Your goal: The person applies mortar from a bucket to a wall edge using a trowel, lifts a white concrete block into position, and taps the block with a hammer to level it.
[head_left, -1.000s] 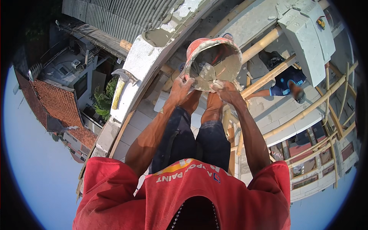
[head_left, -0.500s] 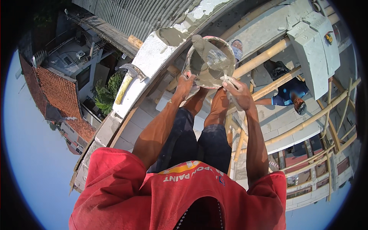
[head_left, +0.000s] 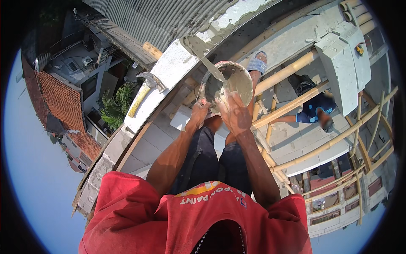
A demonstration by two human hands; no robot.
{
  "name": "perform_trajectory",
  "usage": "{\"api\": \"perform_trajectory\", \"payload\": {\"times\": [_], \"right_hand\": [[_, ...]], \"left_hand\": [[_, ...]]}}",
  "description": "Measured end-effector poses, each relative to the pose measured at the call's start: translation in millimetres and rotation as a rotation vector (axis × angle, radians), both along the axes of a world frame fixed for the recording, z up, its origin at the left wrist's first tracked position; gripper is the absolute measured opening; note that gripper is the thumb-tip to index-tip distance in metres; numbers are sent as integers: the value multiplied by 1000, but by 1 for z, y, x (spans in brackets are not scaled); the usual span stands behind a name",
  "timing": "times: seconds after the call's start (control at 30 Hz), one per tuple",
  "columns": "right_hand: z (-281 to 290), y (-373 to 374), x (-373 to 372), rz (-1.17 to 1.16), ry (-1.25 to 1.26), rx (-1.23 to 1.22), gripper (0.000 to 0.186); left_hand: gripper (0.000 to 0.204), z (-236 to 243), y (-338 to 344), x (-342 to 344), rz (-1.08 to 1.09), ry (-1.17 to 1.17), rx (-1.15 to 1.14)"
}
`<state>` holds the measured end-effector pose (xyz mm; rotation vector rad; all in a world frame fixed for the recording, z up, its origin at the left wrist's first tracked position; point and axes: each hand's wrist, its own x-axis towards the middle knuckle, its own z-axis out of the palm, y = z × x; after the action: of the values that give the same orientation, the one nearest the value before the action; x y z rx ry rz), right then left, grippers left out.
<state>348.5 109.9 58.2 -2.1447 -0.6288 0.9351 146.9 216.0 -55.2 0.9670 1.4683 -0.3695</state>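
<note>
My left hand (head_left: 200, 109) is closed on the near left rim of a red bucket (head_left: 242, 86), which is coated inside with grey mortar. My right hand (head_left: 228, 101) grips the handle of a trowel at the bucket's near side. The trowel's flat blade (head_left: 215, 71) reaches up and left over the far rim, toward grey mortar (head_left: 195, 45) on the top of a white block wall (head_left: 170, 58). On that wall, left of the bucket, lies a claw hammer (head_left: 144, 96) with a yellow handle.
Bamboo scaffold poles (head_left: 282, 74) run beside and below me, near my sandalled foot (head_left: 258, 63). A co-worker in dark blue (head_left: 315, 108) is below on the right. White blocks (head_left: 334, 67) carry a small yellow tool (head_left: 360, 50). Corrugated roofing (head_left: 135, 23) and tiled roofs lie beyond the wall.
The bucket, first tilted in both hands, has moved a little lower. My right hand has shifted left, and the trowel has swung out over the far rim toward the wall top.
</note>
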Motion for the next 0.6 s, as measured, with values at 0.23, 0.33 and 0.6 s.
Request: {"api": "perform_trajectory", "payload": {"times": [0.23,0.33,0.6], "right_hand": [[1,-61,-5,-25,-156,153,32],[5,-81,-8,-92,-46,54,29],[-21,-116,46,-261,177,-219,29]], "left_hand": [[33,11,-12,32,86,-120,-96],[32,21,-12,50,111,-119,-116],[35,67,-31,159,126,-151,-225]]}}
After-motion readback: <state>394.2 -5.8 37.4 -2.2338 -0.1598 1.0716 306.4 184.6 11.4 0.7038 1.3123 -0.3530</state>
